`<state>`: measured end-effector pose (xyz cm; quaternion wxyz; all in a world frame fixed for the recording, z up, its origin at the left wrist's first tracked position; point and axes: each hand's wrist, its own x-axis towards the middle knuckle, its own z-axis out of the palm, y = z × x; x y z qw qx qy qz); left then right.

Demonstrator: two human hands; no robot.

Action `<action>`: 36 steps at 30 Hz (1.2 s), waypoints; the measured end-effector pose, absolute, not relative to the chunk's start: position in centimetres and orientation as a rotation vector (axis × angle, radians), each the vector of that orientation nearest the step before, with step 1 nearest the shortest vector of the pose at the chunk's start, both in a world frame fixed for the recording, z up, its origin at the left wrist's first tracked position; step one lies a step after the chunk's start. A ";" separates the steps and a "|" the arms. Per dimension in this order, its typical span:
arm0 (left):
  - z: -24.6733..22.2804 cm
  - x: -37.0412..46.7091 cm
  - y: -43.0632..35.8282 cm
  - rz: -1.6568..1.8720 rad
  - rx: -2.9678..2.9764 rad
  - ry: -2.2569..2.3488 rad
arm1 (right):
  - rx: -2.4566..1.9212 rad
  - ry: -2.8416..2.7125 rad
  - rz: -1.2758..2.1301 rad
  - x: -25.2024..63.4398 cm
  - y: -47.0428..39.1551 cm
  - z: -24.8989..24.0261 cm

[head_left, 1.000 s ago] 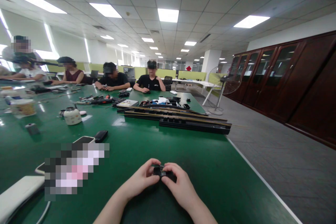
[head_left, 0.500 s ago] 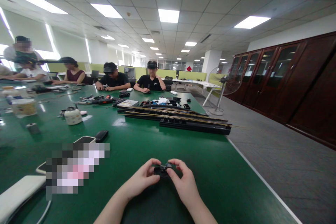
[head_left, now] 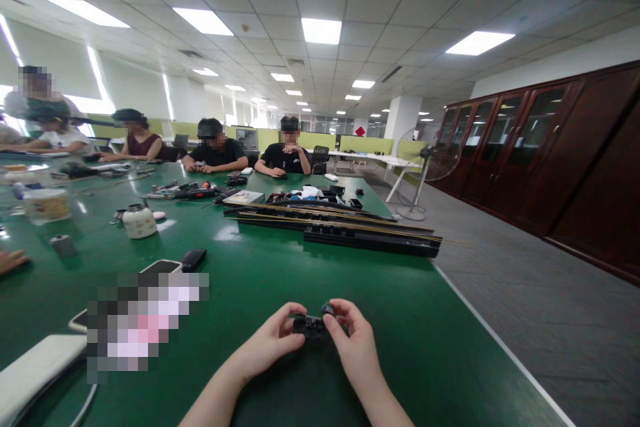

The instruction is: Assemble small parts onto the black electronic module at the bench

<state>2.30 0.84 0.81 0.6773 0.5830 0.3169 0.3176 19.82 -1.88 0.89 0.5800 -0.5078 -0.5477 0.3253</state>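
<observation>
Low in the head view, my left hand [head_left: 278,339] grips a small black part [head_left: 311,327] between thumb and fingers, over the green table [head_left: 250,293]. My right hand [head_left: 353,333] is closed on a small dark piece [head_left: 328,309] at the right end of that part. Whether the two pieces touch is too small to tell. Fine detail of both is unclear.
Long black rails [head_left: 370,240] with thin yellowish rods lie beyond my hands. A phone [head_left: 163,268], a black object [head_left: 194,259], a white jar [head_left: 139,221] and a metal block [head_left: 63,245] stand left. Several people sit across the table; another person's hand [head_left: 13,260] is at the left edge.
My right hand has shifted slightly right and up with the small dark piece. Another person's hand has appeared at the left edge. A seated person's raised hand has moved in front of the chin.
</observation>
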 end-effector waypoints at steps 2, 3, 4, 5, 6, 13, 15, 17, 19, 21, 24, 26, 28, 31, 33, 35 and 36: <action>0.8 2.3 0.9 0.716 1.316 0.714 | -1.168 -1.251 0.769 19.8 -1.8 0.8; 0.7 2.3 0.9 0.716 1.320 0.716 | -1.158 -1.237 0.773 19.8 -1.8 0.8; 0.7 2.3 0.9 0.716 1.322 0.718 | -1.147 -1.224 0.780 19.8 -1.8 0.8; 0.6 2.3 0.9 0.716 1.322 0.719 | -1.137 -1.210 0.788 19.8 -1.8 0.8; 0.6 2.3 0.9 0.717 1.323 0.718 | -1.129 -1.197 0.797 19.8 -1.8 0.9; 0.5 2.3 0.9 0.719 1.320 0.719 | -1.094 -1.101 0.837 19.9 -1.7 0.8; 0.6 2.3 0.9 0.717 1.320 0.721 | -1.079 -1.064 0.846 19.9 -1.5 0.7; 0.6 2.3 0.9 0.716 1.322 0.724 | -1.073 -1.029 0.848 19.9 -1.4 0.6; 0.7 2.4 0.9 0.715 1.323 0.730 | -1.079 -1.006 0.851 20.0 -1.3 0.6; 0.8 2.4 0.9 0.712 1.322 0.739 | -1.092 -0.986 0.858 20.1 -1.3 0.7; 0.9 2.3 0.9 0.711 1.319 0.733 | -1.103 -0.950 0.879 20.2 -1.3 0.7; 0.9 2.3 0.9 0.712 1.325 0.732 | -1.100 -0.916 0.895 20.3 -1.3 0.7; 0.9 2.3 0.9 0.712 1.335 0.738 | -1.101 -0.872 0.910 20.3 -1.2 0.6; 0.9 2.3 0.8 0.710 1.337 0.738 | -1.110 -0.803 0.934 20.3 -1.1 0.6; 1.0 2.3 0.8 0.708 1.334 0.738 | -1.112 -0.758 0.967 20.3 -1.1 0.6; 1.1 2.3 0.7 0.708 1.334 0.744 | -1.106 -0.713 1.008 20.4 -1.1 0.6; 1.1 2.3 0.7 0.706 1.335 0.744 | -1.100 -0.689 1.027 20.4 -1.1 0.6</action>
